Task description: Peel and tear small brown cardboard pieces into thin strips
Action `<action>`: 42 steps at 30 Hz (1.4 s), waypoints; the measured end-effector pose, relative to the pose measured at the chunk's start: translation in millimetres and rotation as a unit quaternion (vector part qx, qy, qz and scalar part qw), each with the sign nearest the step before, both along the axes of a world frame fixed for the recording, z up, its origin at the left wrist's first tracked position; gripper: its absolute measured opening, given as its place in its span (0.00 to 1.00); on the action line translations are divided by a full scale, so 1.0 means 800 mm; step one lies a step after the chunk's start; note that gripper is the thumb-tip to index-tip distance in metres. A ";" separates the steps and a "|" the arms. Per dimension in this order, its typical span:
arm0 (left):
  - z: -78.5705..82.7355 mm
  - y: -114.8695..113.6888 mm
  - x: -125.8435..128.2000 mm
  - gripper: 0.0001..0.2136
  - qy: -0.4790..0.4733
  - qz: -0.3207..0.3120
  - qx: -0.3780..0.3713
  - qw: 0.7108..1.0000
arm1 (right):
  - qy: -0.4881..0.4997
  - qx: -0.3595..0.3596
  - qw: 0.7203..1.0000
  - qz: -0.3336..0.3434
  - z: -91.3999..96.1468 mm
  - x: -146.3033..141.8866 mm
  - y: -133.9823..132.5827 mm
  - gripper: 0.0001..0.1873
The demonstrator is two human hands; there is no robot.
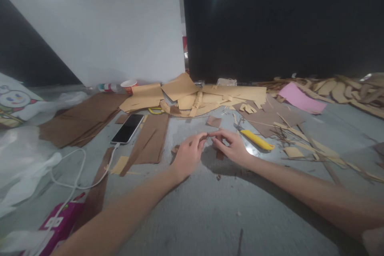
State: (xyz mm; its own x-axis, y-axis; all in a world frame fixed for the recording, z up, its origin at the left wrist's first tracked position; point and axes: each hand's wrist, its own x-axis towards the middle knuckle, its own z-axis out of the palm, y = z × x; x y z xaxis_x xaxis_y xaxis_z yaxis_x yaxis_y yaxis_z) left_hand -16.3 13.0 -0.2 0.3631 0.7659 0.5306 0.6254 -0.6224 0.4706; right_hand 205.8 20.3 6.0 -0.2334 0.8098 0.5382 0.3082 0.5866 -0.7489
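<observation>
My left hand [188, 154] and my right hand [231, 147] meet fingertip to fingertip just above the grey table [192, 216]. Between them is a small dark brown piece [208, 134], too small to make out well. The fingers of my left hand are closed in a pinch on it. My right hand is also pinched, with its index fingertip at the same piece. Beneath my right hand lies a brown paper scrap [220, 155], partly hidden. Another brown scrap [214, 121] is just beyond the fingertips. A yellow-handled cutting tool [257, 139] lies right of my right hand.
Brown sheets [153, 138] and a phone [127, 129] on a white cable [81, 168] lie left. Tan sheets [234, 93] and a paper cup [129, 85] line the back. Thin strips [318, 150], a pink sheet [301, 98] and curled offcuts [339, 90] are right. A purple box [61, 224] stands front left.
</observation>
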 end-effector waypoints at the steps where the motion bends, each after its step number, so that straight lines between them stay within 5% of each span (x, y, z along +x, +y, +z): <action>1: 0.001 0.000 0.000 0.15 -0.002 0.001 -0.003 1.000 | 0.003 0.006 1.000 -0.004 -0.001 0.000 0.000 0.11; 30: -0.001 -0.003 0.001 0.16 -0.024 0.038 -0.077 0.996 | -0.006 0.029 0.998 0.055 0.000 -0.002 0.000 0.14; 42: -0.010 -0.004 -0.005 0.16 -0.030 0.016 -0.087 0.996 | 0.149 -0.238 0.959 0.040 -0.005 -0.015 -0.007 0.24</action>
